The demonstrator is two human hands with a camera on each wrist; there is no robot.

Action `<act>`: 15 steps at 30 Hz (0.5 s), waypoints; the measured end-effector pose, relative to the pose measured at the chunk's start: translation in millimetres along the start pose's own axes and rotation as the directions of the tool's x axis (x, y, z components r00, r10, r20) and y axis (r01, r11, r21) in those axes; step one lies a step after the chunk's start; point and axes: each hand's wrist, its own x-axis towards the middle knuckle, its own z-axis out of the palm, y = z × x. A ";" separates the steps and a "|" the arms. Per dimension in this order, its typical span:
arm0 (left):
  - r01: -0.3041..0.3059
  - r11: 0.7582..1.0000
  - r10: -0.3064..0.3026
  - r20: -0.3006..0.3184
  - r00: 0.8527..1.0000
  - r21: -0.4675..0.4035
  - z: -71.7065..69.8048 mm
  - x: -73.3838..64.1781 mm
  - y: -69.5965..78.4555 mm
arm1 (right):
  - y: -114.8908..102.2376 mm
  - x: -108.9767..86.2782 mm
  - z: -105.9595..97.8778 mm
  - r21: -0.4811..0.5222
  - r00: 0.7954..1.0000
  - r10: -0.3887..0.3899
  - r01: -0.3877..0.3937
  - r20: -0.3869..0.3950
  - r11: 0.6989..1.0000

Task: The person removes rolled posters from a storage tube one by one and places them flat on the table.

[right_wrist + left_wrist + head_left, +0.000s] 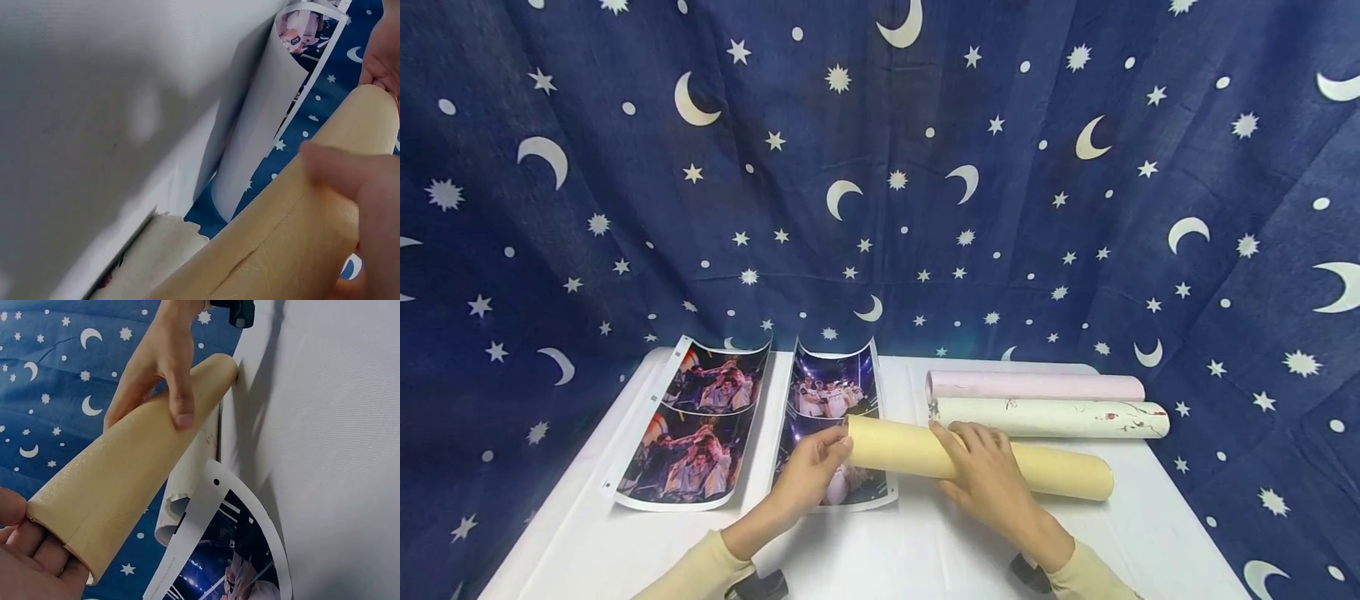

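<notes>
A long yellow roll, with a smooth, lightly creased surface, slants across the front of the table in the head view. At its left end my left hand pinches the rim. The left wrist view shows that hand's fingers tucked inside the hollow end and the thumb on the outside. Around the middle of the roll my right hand grips from above, its thumb lying along the near side. The roll's left end overlaps a curled photo print in the head view.
Behind the yellow roll lie a cream roll with a branch pattern and a pale pink roll. Another curled photo print is at the left on the white table. A blue moon-and-star cloth hangs behind.
</notes>
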 end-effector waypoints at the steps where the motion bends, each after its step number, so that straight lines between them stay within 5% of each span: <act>1: 0.003 1.000 -0.003 0.004 1.000 0.001 0.0 -0.2 -1.0 | 0.3 0.4 -0.2 0.007 1.000 -0.003 0.003 0.006 1.000; 15: 0.026 0.998 -0.023 0.045 0.999 -0.065 -2.4 -3.8 -7.3 | 4.4 5.1 -2.4 0.131 0.982 0.013 -0.038 0.187 0.991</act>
